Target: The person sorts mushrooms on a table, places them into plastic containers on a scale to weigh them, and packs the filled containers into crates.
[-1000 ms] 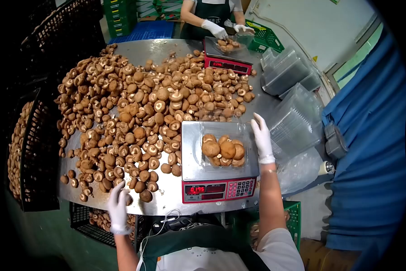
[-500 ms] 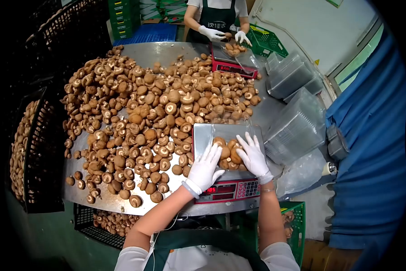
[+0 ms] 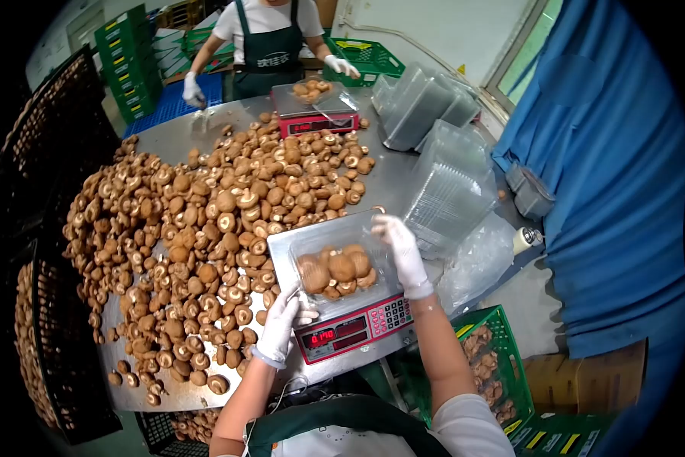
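The clear tray [image 3: 383, 268] of mushrooms [image 3: 342, 266] sits on the red scale [image 3: 351, 333] at the desk's [image 3: 388, 164] near side. Left hand [image 3: 280, 324], fingers bent, is at the tray's near left corner; right hand [image 3: 398, 247], fingers curled, is at its far right; whether either pinches plastic cannot be determined.

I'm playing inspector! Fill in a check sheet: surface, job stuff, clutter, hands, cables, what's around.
Surface: metal table, bare patches showing
Job's things: boxed mushrooms on the near scale; display reads 0.170
Clutter: loose mushrooms heaped left; clear container stacks right
Hands: left hand at the boxed mushrooms' near-left corner; right hand at their far-right; grip unclear
Cables: thin white cord near the table's front edge
Surroundings: co-worker behind the far scale; blue curtain at right
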Available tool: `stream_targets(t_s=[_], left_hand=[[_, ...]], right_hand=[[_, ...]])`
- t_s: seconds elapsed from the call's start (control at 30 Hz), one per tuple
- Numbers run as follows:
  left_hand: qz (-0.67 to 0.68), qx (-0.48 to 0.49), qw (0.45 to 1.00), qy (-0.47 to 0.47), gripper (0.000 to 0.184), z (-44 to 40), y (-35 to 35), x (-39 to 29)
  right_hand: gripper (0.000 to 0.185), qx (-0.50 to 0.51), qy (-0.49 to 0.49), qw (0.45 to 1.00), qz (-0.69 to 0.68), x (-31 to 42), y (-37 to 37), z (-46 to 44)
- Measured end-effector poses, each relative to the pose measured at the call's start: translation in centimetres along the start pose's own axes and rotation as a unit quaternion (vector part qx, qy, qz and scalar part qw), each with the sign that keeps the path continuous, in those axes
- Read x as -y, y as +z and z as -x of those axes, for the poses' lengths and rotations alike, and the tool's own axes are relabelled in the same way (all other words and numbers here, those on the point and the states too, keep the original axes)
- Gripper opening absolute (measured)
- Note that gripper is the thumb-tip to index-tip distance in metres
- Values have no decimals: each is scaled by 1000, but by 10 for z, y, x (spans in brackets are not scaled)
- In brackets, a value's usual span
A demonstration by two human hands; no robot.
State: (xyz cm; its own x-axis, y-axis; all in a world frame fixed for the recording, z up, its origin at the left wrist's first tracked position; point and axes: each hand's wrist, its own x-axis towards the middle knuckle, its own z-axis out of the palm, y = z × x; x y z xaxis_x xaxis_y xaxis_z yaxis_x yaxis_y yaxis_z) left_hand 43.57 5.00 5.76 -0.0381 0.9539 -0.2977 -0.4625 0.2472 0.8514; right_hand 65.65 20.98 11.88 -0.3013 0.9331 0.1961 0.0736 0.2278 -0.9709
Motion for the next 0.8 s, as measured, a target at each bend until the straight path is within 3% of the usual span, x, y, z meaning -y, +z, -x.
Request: stream_targets(t_s=[0.03,0.07,0.1,0.17,0.23,0.3,0.37,0.43,0.5,0.57,0.63,0.67,0.7,0.73,0.8], left_hand=[[29,-4,1000,-10,52,2,1,-2],[21,-22,999,-14,48,3,2,-3],[12,-41,999,-18,45,3,3,-3],[-28,-63,998,8,36,-3,2,8],[-52,-41,998,8,27,-8,-8,19],[-60,-64,994,-65,19,-11,3,1],[-57,-23,995,-73,15,-19,-7,0],[-51,25,998,-24,16,-30,-20,9],[-39,27,999,4,19,-26,-2,5],[-7,98,995,23,20,-26,19,5],[-108,110,986,57,17,-20,51,6],[-172,161,970,57,16,-17,69,3],[-225,224,947,52,24,-25,68,14],[-215,256,942,27,32,-24,83,16],[-197,309,931,4,45,-24,113,15]], right_hand=[[35,-22,-6,990,142,-9,-1,13],[34,-27,-73,956,282,-16,-4,29],[34,-32,-134,899,415,-20,-8,41],[33,59,148,937,312,-15,-14,56],[34,66,160,975,139,-42,-15,65],[29,97,246,964,24,-45,-13,69],[23,76,186,977,-70,-75,-4,77],[17,25,215,963,-163,-62,1,80],[17,-18,181,977,-115,-59,-3,84],[15,-47,80,989,-116,-57,-20,98],[14,-83,48,991,-96,-40,-53,120],[15,-107,-15,994,14,-34,-75,139],[19,-154,22,987,49,-41,-97,153],[22,-224,114,958,-137,1,-116,174],[20,-342,44,938,-36,9,-161,225]])
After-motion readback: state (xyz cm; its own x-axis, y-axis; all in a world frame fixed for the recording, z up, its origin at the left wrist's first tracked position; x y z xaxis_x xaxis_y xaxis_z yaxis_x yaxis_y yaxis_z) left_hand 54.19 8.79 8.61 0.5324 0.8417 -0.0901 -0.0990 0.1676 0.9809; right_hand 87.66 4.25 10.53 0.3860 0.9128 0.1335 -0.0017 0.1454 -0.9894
